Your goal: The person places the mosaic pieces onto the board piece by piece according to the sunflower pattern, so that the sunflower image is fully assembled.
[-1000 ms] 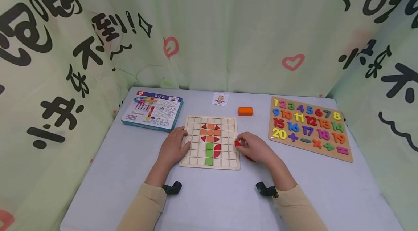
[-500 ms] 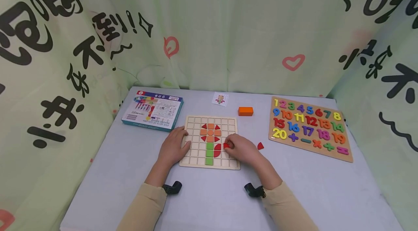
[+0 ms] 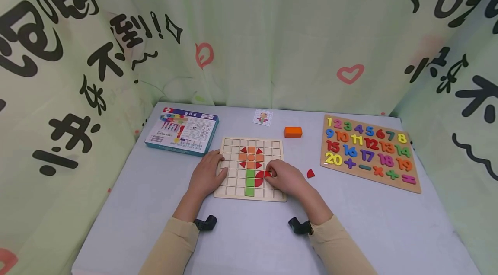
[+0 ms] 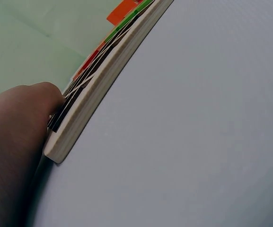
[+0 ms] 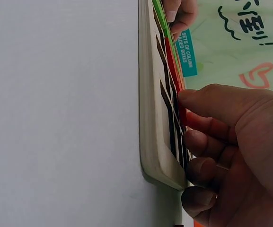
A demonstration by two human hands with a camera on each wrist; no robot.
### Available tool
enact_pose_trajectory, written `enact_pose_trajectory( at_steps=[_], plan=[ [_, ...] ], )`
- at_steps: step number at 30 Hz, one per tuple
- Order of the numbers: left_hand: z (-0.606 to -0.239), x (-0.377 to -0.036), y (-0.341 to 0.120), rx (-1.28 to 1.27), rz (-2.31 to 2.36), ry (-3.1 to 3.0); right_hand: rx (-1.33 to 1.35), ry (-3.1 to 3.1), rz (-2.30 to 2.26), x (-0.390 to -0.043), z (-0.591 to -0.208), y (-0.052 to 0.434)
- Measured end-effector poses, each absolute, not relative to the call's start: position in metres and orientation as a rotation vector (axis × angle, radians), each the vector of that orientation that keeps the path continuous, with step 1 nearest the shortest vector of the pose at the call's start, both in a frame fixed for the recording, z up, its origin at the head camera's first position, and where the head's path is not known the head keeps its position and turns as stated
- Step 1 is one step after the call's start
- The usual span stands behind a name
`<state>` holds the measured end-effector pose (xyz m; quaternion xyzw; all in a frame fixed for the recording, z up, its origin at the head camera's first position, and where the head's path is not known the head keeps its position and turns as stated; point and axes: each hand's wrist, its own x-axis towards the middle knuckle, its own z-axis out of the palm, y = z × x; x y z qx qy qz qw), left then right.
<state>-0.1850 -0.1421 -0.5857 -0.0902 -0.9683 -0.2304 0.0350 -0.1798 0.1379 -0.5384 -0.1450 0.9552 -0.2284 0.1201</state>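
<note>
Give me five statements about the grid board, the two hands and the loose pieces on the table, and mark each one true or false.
1. The right hand pinches a red piece over the grid board. True.
2. The left hand is lifted clear of the board. False: it rests on the board's left edge.
3. A loose red piece lies on the table between the grid board and the number puzzle. True.
4. The orange block sits inside the grid. False: it lies on the table beyond the board's far edge.
5. The green squares form a horizontal row. False: they stack in a vertical column below the orange pieces.
</note>
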Motion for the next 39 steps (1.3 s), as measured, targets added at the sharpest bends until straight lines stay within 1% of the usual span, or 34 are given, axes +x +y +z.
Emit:
enact_pose_trajectory(
  at_steps=[22, 27, 39],
  plan=[
    [-0.585, -0.186, -0.142, -0.272, -0.705, -2.989, -0.407, 2.772, -0.69, -0.179, -0.534, 0.141],
    [-0.586, -0.185, -0.141, -0.271, -0.705, -2.99, -0.386, 2.752, -0.743, -0.178, -0.525, 0.156],
    [-0.586, -0.185, -0.142, -0.288, -0.694, -2.967, -0.281, 2.743, -0.784, -0.177, -0.515, 0.214]
  ],
)
